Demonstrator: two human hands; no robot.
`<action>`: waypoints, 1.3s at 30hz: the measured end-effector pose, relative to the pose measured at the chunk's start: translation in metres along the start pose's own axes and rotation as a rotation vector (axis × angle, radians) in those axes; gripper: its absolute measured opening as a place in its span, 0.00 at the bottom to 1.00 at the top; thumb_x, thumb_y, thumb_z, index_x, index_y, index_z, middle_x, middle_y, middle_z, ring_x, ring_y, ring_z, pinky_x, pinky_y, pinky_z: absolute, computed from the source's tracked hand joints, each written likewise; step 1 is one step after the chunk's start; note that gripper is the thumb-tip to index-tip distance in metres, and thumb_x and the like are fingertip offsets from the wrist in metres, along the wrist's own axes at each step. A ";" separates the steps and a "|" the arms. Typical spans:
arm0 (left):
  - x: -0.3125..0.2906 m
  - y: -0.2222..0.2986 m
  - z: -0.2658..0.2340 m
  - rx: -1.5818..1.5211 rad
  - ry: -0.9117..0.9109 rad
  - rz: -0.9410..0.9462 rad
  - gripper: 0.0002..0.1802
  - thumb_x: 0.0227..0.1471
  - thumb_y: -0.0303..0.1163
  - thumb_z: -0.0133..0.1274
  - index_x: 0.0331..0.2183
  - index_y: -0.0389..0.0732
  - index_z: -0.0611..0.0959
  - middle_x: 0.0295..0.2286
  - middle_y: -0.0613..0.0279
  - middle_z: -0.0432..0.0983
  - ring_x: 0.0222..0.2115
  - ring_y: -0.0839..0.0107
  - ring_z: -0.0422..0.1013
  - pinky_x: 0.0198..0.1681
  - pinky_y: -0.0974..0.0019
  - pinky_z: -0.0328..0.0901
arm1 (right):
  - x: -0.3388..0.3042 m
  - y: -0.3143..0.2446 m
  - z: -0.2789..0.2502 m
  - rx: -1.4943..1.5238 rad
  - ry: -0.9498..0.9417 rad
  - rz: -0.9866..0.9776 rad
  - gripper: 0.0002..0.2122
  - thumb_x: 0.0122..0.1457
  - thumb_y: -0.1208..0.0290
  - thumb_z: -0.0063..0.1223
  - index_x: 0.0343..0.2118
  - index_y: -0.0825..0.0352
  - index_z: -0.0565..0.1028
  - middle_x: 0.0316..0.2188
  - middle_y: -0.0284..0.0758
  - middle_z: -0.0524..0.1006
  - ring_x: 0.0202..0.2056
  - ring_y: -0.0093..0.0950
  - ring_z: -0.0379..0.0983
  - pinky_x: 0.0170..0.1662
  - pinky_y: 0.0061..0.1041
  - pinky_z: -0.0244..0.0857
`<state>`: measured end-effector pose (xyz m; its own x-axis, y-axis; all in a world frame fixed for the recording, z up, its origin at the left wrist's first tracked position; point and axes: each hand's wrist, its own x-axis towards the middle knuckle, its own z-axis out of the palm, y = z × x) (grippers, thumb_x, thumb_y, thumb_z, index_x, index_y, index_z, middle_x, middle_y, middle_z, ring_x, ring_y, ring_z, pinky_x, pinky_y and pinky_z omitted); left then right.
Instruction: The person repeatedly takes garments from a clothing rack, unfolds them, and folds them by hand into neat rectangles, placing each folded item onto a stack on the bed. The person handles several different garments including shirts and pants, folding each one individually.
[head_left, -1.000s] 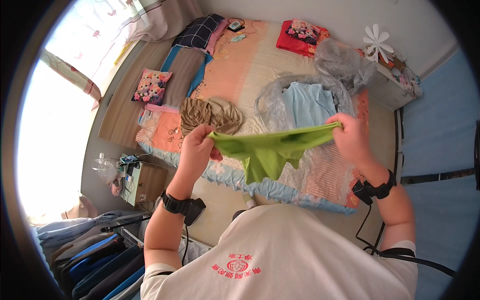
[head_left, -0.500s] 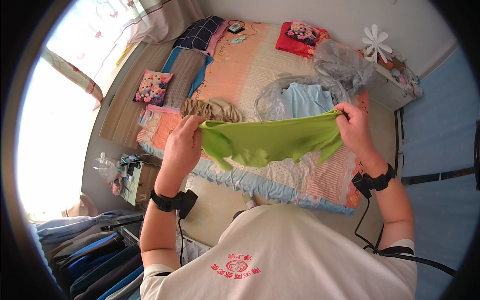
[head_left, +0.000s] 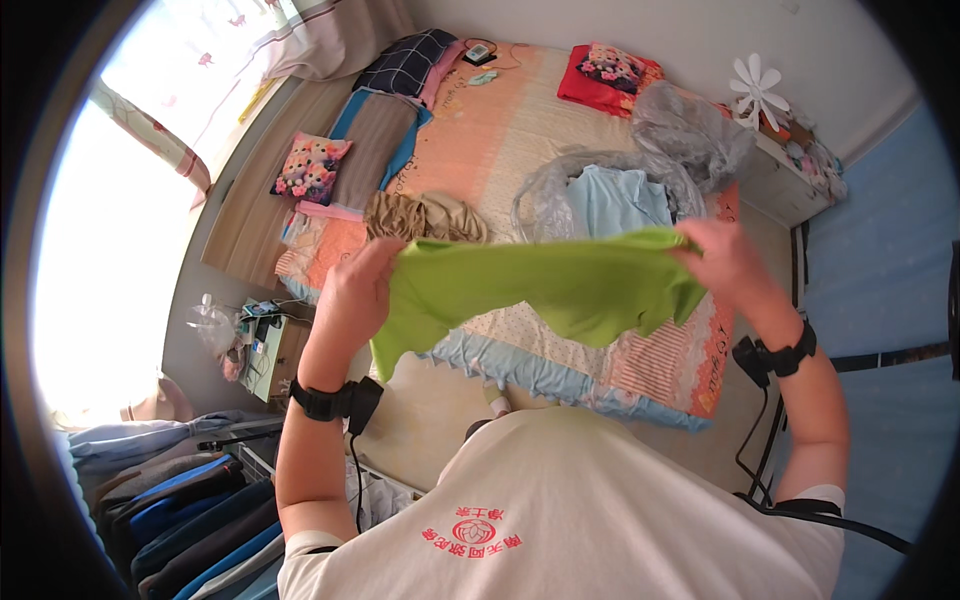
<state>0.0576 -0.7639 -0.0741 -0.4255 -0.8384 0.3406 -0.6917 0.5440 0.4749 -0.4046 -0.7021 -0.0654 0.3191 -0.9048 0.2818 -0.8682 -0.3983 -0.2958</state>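
A lime-green garment (head_left: 540, 278) is stretched in the air between my two hands, over the near edge of the bed. Its exact kind is unclear; the lower part hangs loose in uneven flaps. My left hand (head_left: 358, 290) is closed on its left end, and my right hand (head_left: 728, 262), slightly blurred, pinches the upper right corner. Beyond the garment, a light blue folded cloth (head_left: 618, 200) lies on a clear plastic bag (head_left: 545, 205). A crumpled tan garment (head_left: 425, 218) rests on the bed to the left of it.
The bed (head_left: 470, 150) carries a cartoon cushion (head_left: 312, 168), a dark checked pillow (head_left: 405, 62) and a red bundle (head_left: 590, 85). Hanging clothes (head_left: 200, 510) stand at lower left, beside a small cabinet (head_left: 280, 355). A white drawer unit (head_left: 780, 175) is at far right.
My right hand has moved slightly right, and my left hand a little down. The green garment has swung, its left flap now hanging lower and its middle lifted.
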 end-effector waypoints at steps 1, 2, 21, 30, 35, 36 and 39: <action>-0.006 0.002 -0.002 -0.002 -0.058 -0.013 0.13 0.57 0.19 0.51 0.44 0.39 0.81 0.31 0.44 0.80 0.33 0.43 0.78 0.37 0.52 0.72 | -0.004 -0.003 0.003 0.013 -0.101 0.091 0.06 0.57 0.75 0.62 0.36 0.66 0.77 0.28 0.38 0.80 0.28 0.38 0.78 0.30 0.35 0.69; -0.011 0.004 -0.003 -0.023 -0.109 -0.027 0.13 0.56 0.20 0.51 0.44 0.40 0.81 0.30 0.45 0.80 0.33 0.43 0.78 0.37 0.51 0.72 | -0.010 -0.009 0.006 0.033 -0.200 0.174 0.05 0.58 0.76 0.61 0.36 0.66 0.77 0.27 0.38 0.80 0.27 0.36 0.79 0.29 0.35 0.68; -0.051 0.018 0.069 -1.735 -0.125 -0.682 0.19 0.71 0.27 0.35 0.60 0.34 0.68 0.55 0.44 0.74 0.50 0.50 0.78 0.58 0.51 0.72 | 0.004 -0.090 0.071 1.766 -0.039 0.852 0.08 0.65 0.77 0.40 0.42 0.69 0.73 0.37 0.48 0.83 0.44 0.44 0.83 0.52 0.39 0.76; -0.045 -0.038 0.155 -1.678 -0.122 -0.860 0.21 0.69 0.26 0.36 0.61 0.32 0.67 0.57 0.42 0.71 0.54 0.48 0.75 0.62 0.49 0.68 | 0.036 -0.069 0.182 1.601 -0.085 1.080 0.07 0.62 0.78 0.41 0.41 0.67 0.71 0.42 0.50 0.82 0.46 0.38 0.82 0.50 0.34 0.74; 0.000 -0.078 0.173 -1.513 -0.122 -0.864 0.17 0.67 0.23 0.37 0.54 0.31 0.72 0.52 0.43 0.76 0.50 0.49 0.78 0.59 0.51 0.71 | 0.088 -0.036 0.227 1.512 -0.092 1.006 0.08 0.61 0.78 0.40 0.40 0.67 0.71 0.42 0.49 0.82 0.44 0.37 0.83 0.48 0.33 0.74; 0.003 -0.082 0.168 -1.511 -0.122 -0.846 0.17 0.66 0.23 0.37 0.53 0.31 0.72 0.51 0.44 0.77 0.49 0.49 0.78 0.58 0.51 0.72 | 0.091 -0.033 0.226 1.498 -0.086 0.966 0.08 0.61 0.78 0.40 0.41 0.67 0.70 0.42 0.49 0.82 0.43 0.37 0.83 0.48 0.32 0.74; -0.010 -0.087 0.139 -1.300 -0.213 -0.823 0.13 0.66 0.25 0.42 0.47 0.32 0.77 0.45 0.52 0.80 0.44 0.59 0.80 0.52 0.57 0.75 | 0.077 -0.029 0.206 1.337 -0.109 0.825 0.08 0.60 0.81 0.40 0.38 0.71 0.73 0.39 0.47 0.83 0.38 0.37 0.84 0.43 0.33 0.77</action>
<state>0.0409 -0.8081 -0.2320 -0.3460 -0.8379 -0.4222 0.1481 -0.4931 0.8572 -0.2770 -0.7910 -0.2232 0.0223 -0.9138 -0.4056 0.1222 0.4052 -0.9060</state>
